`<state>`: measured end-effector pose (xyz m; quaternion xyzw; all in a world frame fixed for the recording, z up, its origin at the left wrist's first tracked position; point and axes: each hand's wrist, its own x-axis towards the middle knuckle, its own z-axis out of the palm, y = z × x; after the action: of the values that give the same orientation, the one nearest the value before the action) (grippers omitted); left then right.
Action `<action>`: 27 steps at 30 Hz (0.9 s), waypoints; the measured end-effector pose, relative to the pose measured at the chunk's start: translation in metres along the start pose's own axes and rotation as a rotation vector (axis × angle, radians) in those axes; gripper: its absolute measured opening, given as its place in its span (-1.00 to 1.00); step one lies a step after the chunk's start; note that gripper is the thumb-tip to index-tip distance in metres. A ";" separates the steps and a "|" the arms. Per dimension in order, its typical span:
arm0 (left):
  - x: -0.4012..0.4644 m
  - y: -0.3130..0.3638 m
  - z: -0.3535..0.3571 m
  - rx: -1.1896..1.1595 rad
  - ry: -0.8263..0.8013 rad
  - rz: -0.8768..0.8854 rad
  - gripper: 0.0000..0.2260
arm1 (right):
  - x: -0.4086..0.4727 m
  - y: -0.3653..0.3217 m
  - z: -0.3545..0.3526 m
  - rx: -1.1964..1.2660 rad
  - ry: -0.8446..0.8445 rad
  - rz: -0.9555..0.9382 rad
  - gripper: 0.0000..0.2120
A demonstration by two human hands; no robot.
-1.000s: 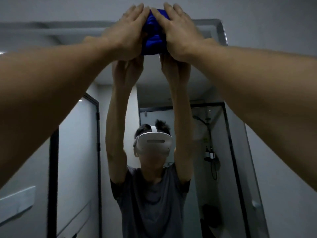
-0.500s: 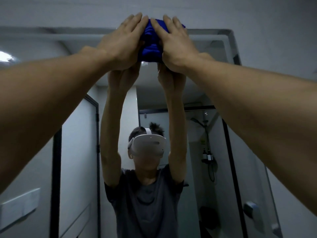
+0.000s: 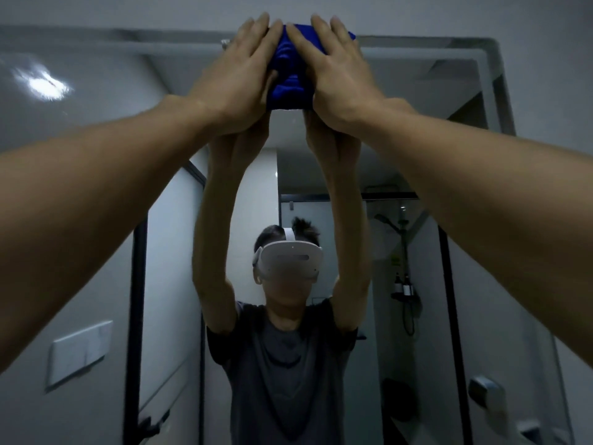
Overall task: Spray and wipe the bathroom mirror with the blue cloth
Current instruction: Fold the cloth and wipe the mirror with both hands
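Forearms are reaching up from both lower corners, bare and close to the camera, and meeting near the top of the view. The left hand (image 3: pixel 236 81) is lying flat with straight fingers on the left side of the blue cloth (image 3: pixel 290 75), and the right hand (image 3: pixel 340 78) is pressing the right side the same way, fingers extended and spread slightly. The cloth is bunching into soft folds between them, pinned against the glass of the mirror (image 3: pixel 96 91) just below its top edge. The mirror's rounded frame corner is showing at upper right, with open glass stretching wide to the left and below the hands. In the reflection a person in a grey T-shirt is wearing a white headset (image 3: pixel 288 260); behind, a black-framed shower enclosure is holding a small shelf (image 3: pixel 404 295) with two dark bottles
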<state>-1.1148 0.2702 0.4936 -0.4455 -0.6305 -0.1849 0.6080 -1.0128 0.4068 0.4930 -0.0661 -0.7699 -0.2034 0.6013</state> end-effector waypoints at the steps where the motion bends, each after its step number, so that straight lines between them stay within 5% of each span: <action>1: -0.006 0.000 0.003 0.000 0.007 -0.005 -0.46 | -0.005 -0.001 0.002 -0.002 0.002 -0.008 -0.33; 27: -0.277 0.074 0.029 0.091 -0.148 0.158 -0.42 | -0.291 -0.064 0.054 0.103 -0.027 -0.137 -0.37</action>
<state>-1.1124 0.2392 0.2076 -0.4782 -0.6443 -0.0745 0.5922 -1.0059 0.4114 0.1904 0.0150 -0.7900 -0.2033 0.5782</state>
